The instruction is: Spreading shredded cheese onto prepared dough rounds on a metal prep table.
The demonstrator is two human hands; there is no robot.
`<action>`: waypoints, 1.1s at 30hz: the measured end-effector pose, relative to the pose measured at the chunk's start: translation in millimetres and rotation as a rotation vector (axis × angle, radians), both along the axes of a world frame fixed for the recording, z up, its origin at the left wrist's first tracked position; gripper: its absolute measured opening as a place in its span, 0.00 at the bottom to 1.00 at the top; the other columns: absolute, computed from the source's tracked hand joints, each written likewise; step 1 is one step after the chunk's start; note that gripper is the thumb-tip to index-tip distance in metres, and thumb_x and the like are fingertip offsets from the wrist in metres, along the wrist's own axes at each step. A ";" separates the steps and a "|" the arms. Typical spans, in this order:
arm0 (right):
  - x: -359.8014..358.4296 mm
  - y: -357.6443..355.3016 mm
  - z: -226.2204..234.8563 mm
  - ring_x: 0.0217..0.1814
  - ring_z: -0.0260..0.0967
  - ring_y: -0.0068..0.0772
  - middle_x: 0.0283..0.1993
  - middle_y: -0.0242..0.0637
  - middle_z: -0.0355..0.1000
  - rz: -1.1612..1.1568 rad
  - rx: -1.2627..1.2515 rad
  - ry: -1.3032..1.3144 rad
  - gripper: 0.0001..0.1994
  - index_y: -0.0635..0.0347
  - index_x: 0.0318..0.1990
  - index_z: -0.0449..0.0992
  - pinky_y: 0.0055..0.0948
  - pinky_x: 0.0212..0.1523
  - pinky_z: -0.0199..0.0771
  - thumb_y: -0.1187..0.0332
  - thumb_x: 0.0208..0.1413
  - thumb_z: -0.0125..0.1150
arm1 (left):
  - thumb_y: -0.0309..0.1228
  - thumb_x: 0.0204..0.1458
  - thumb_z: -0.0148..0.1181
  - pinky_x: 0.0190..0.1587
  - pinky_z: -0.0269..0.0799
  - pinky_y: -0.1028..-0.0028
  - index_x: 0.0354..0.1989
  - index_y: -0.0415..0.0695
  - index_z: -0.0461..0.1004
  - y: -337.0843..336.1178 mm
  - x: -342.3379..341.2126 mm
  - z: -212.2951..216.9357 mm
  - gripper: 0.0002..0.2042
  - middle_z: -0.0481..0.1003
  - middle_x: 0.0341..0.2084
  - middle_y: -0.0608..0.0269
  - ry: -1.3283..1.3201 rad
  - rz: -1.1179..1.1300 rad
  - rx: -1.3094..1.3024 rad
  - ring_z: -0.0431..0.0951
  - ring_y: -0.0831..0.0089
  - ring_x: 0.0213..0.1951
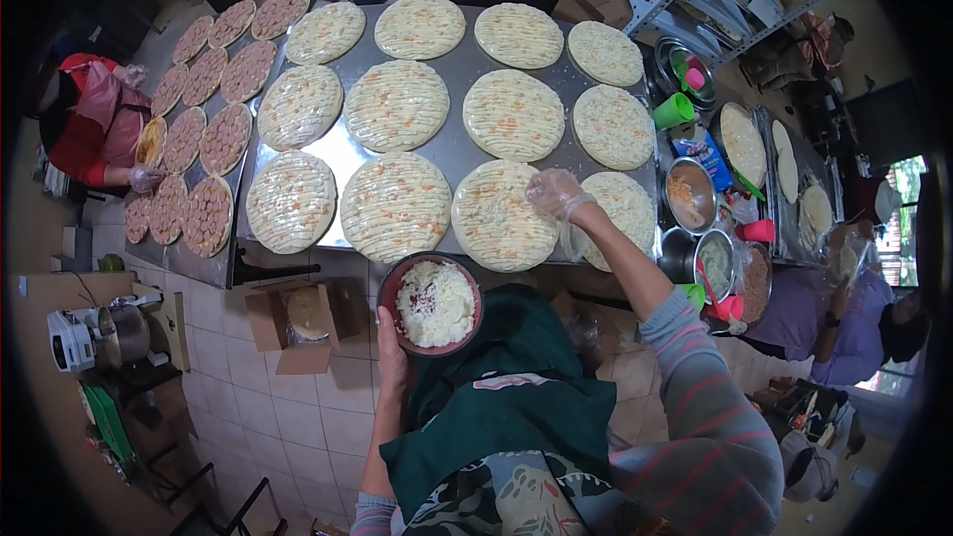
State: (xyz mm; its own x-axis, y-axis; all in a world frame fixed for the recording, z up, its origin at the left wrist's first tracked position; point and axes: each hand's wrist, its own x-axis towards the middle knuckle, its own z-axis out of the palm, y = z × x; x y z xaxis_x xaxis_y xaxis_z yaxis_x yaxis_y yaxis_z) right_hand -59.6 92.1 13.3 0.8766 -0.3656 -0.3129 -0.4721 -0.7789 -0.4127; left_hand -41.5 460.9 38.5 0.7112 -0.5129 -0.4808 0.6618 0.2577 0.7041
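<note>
My left hand (393,352) grips the side of a round brown bowl (478,323) near my waist. White grated cheese (437,303) fills the bowl, with the reddish bottom showing through at one spot. In a clear plastic glove, my right hand (558,196) is over the right side of a round pizza base (501,218) in the nearest row. Its fingers are bent and bunched; whatever they hold is hidden. That base has pale sauce lines, orange bits and a white scatter on top. Beside it, a base (617,213) at the right is covered in white shreds.
Rows of sauced bases (397,104) cover the metal table (462,60). At the left, a person in red (99,124) handles bases topped with sausage slices (223,139). Bowls (692,194) and a green cup (674,111) crowd the right edge. An open cardboard box (303,323) stands below.
</note>
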 end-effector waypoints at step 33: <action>-16.0 -18.4 -14.1 0.38 0.71 0.47 0.33 0.46 0.74 -0.047 0.023 -0.161 0.07 0.57 0.29 0.76 0.38 0.39 0.70 0.72 0.47 0.50 | 0.56 0.58 0.35 0.59 0.59 0.64 0.62 0.43 0.53 24.1 6.7 -3.1 0.31 0.62 0.57 0.57 0.031 0.012 0.048 0.64 0.65 0.57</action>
